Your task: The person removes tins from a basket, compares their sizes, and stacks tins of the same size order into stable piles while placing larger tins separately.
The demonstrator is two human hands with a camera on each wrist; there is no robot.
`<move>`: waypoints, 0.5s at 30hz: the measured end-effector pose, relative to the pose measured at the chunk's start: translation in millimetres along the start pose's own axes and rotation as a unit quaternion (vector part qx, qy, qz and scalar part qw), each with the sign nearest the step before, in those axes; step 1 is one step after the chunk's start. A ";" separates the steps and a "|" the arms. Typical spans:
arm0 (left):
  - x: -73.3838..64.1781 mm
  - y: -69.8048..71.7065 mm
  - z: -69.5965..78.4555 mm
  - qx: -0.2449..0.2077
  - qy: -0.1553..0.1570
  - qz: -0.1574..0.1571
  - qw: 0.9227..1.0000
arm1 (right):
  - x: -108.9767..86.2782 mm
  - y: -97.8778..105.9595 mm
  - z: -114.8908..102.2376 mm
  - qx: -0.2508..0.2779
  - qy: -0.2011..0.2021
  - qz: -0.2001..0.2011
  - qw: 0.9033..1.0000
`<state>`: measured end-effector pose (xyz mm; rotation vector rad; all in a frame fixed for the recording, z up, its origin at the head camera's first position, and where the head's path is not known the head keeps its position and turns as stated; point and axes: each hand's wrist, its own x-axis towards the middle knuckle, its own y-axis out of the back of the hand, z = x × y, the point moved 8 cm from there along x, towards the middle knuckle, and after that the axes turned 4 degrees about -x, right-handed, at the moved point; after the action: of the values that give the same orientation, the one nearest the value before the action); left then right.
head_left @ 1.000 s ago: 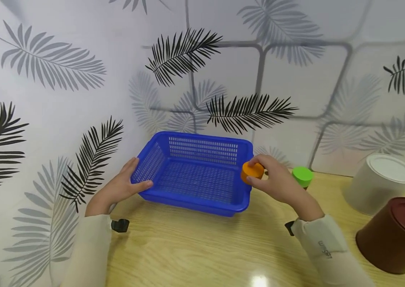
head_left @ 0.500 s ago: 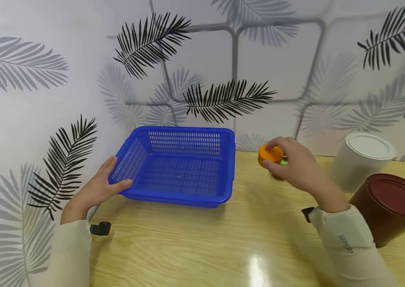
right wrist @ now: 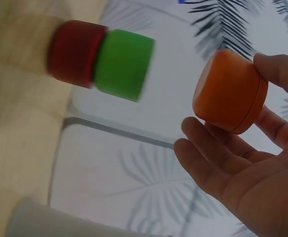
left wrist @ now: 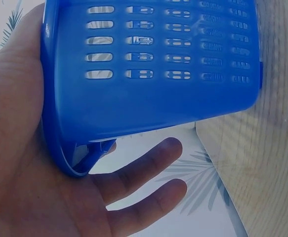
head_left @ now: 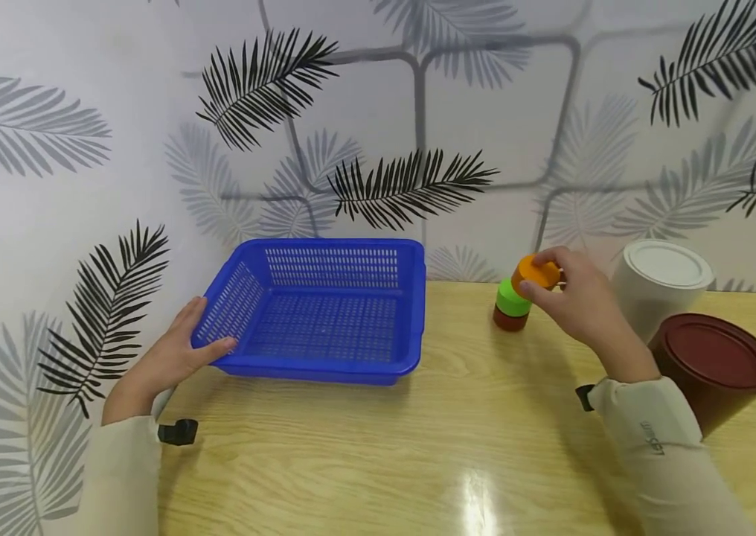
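My right hand (head_left: 585,301) pinches a small round orange container (right wrist: 227,91) with thumb and fingers. In the head view it overlaps the upper right of a green round piece (head_left: 513,299). The right wrist view shows a gap between the orange and green pieces. Beneath the green piece is a dark red round piece (head_left: 510,318), standing on the table. My left hand (head_left: 173,353) rests spread at the left end of a blue plastic basket (head_left: 318,367), its palm against the rim. Two of its fingers extend straight past the basket in the left wrist view.
The wooden table (head_left: 344,454) backs onto a wall (head_left: 485,134) with a leaf pattern. To the right stand a white lidded tub (head_left: 659,286) and a brown lidded tub (head_left: 709,372), both close to my right forearm.
My right hand has carried the orange container from the basket's right rim over to the green and red stack. My left hand has stayed at the basket's left end. The head view has shifted.
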<state>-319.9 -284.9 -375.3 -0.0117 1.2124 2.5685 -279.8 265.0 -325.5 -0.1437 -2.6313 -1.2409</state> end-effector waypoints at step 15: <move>1.3 0.7 -1.5 -0.002 -0.002 0.017 1.000 | 19.3 -33.8 24.5 -0.007 -0.028 -0.024 0.999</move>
<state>-321.5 -286.1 -375.9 0.0118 1.2174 2.5979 -308.8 262.2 -361.1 -0.1195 -2.6891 -1.2906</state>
